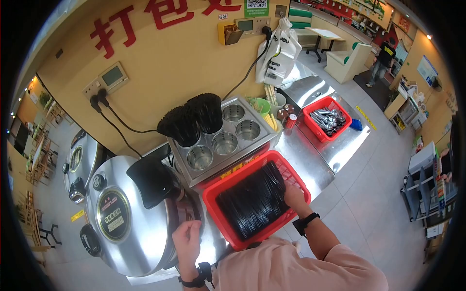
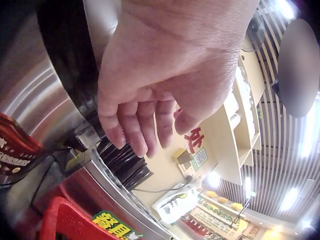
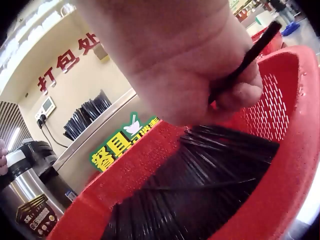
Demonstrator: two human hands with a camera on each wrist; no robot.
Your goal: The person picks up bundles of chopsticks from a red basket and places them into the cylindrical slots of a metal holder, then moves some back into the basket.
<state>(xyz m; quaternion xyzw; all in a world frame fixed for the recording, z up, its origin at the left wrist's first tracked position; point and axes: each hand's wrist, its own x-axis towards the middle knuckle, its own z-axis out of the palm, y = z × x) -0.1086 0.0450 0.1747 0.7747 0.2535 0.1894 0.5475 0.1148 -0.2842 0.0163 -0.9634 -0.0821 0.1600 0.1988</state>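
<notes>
A red plastic basket (image 1: 291,169) stands in front of me, with a thick layer of black chopsticks (image 1: 252,201) lying side by side in it. My right hand (image 1: 294,196) is over the basket's right side, fingers curled. The right wrist view shows that hand gripping a black chopstick (image 3: 256,52), one end sticking out past the fingers. Most of its length is hidden by the hand. To the left of the basket, my left hand (image 1: 187,242) hangs in the air beside a large steel cooker, fingers loosely bent and holding nothing.
Behind the basket sits a steel utensil holder (image 1: 224,144) with round cups, two packed with upright black chopsticks (image 1: 182,123). The big steel cooker (image 1: 131,213) borders the left. A red basket of spoons (image 1: 327,121) and a red-capped bottle (image 1: 291,121) stand at the right.
</notes>
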